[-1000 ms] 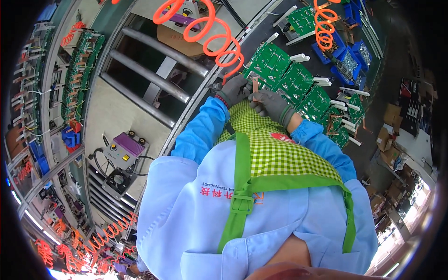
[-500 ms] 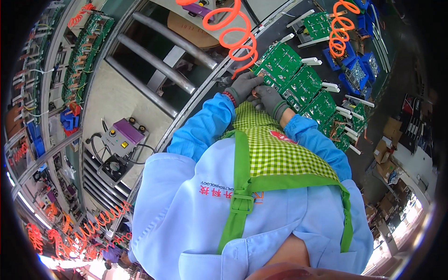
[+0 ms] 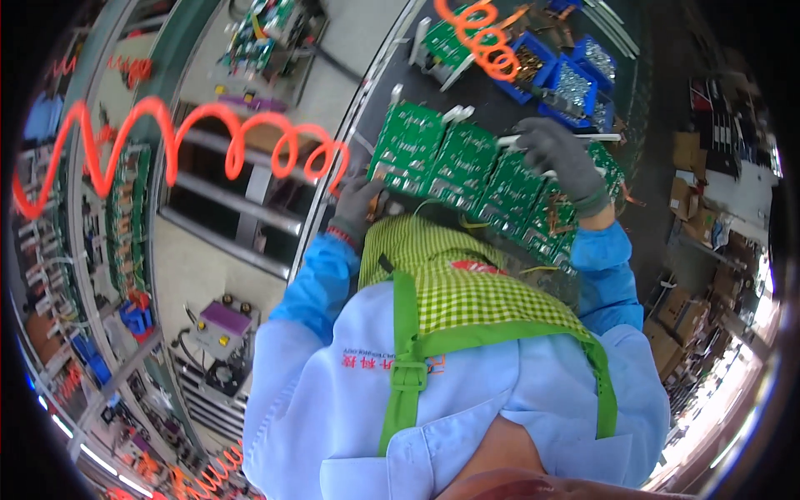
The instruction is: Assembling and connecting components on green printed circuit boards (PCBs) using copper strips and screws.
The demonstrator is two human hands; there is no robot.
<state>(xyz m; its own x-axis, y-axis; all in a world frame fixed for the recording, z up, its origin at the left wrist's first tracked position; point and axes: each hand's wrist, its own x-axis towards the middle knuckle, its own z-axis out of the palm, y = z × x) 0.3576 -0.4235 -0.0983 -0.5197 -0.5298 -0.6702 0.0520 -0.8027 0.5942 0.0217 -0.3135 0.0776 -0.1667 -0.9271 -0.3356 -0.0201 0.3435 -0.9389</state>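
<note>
My left hand point(image 3: 360, 205), in a grey glove, is at the near left end of a row of green circuit boards point(image 3: 408, 137). Its fingers curl round something small, with a copper-coloured bit showing; the rest is hidden. The end of an orange coiled hose point(image 3: 287, 137) comes down beside it. Across the boards, my gloved right hand point(image 3: 563, 158) hovers over the right part of the row, close to a white post point(image 3: 596, 137). Its fingers are stretched and apart, with nothing visible in them.
Blue bins point(image 3: 573, 90) of small metal parts stand beyond my right hand, one holding brassy pieces. Another orange coil point(image 3: 475, 42) hangs near them. A separate green board point(image 3: 446, 42) lies farther back. At left are metal rollers point(image 3: 233, 218) and a purple-topped control box point(image 3: 225, 318).
My hands were together at the boards' near edge. The right has swung right and away over the boards; the left has stayed near the left end. The view has turned, shifting the bench and hoses.
</note>
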